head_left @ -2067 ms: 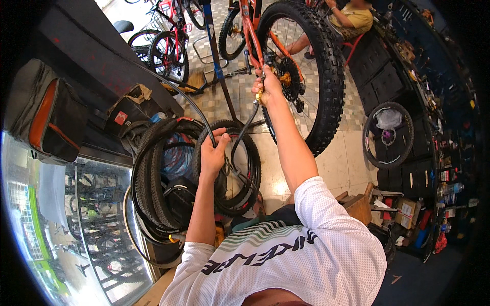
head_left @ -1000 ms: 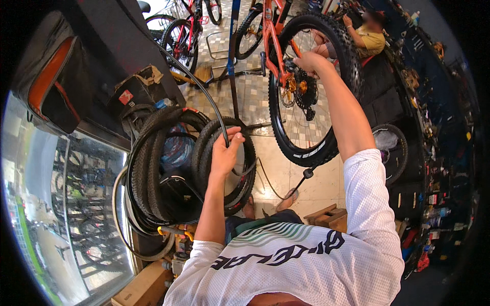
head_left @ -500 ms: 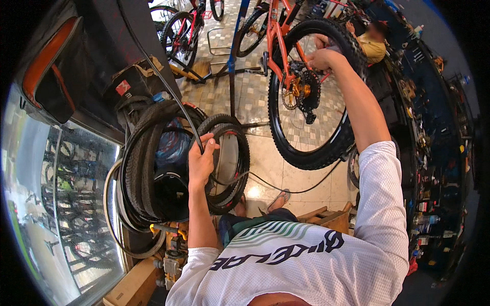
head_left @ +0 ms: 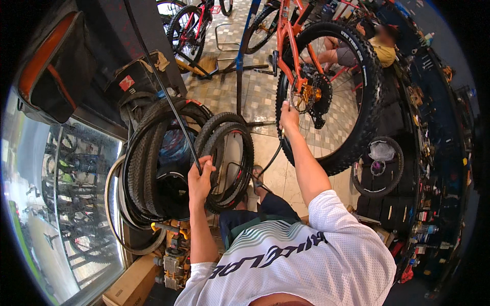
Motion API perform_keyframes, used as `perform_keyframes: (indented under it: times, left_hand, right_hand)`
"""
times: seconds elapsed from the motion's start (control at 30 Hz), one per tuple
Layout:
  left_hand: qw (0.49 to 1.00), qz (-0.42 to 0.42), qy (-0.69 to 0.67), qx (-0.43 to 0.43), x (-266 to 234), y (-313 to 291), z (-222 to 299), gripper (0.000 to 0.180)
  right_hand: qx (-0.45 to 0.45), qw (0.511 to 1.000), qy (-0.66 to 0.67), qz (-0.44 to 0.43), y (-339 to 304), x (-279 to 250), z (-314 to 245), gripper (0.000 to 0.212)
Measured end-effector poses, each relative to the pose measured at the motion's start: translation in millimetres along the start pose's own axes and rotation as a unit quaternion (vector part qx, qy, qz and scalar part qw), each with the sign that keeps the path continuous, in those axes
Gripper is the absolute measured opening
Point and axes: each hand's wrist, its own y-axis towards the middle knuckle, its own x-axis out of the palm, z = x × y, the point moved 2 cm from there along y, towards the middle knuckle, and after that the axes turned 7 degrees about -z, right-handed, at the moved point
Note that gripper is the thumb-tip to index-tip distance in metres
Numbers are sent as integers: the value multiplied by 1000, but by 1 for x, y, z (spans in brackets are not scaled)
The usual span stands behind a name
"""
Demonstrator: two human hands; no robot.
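Note:
My left hand (head_left: 200,178) is closed round a long black hose (head_left: 171,109) that runs down from the upper left, beside a stack of tyres. My right hand (head_left: 289,120) is closed on the hose's other end, where a small brass-coloured fitting shows; the tip is hidden by the fingers. That hand is at the left edge of the rear wheel (head_left: 378,94) of an orange bicycle (head_left: 286,38). Just beyond the fingers are the gold hub (head_left: 310,93) and the dark cassette. From the right hand the hose sags toward my legs.
Black tyres (head_left: 148,168) are piled at left by a glass window (head_left: 76,204). A blue stand post (head_left: 239,61) rises left of the bicycle. Another person in a yellow top (head_left: 384,55) sits beyond the wheel. A small wheel (head_left: 356,176) lies at right near tool-covered shelves.
My right hand has come down and left, from behind the wheel's upper part to its left edge. The hose loop has swung left with it. My left hand has lowered slightly.

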Motion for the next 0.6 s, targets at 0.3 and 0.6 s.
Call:
perform_keyframes:
  times: [0.3,0.6]
  left_hand:
    - [996,53,3,-68,-1,-12,-16,32]
    - [993,52,37,-100,25,14,-11,31]
  right_hand:
    - [137,935,315,-84,40,27,-54,44]
    - [131,937,319,-58,128,71,-38,45]
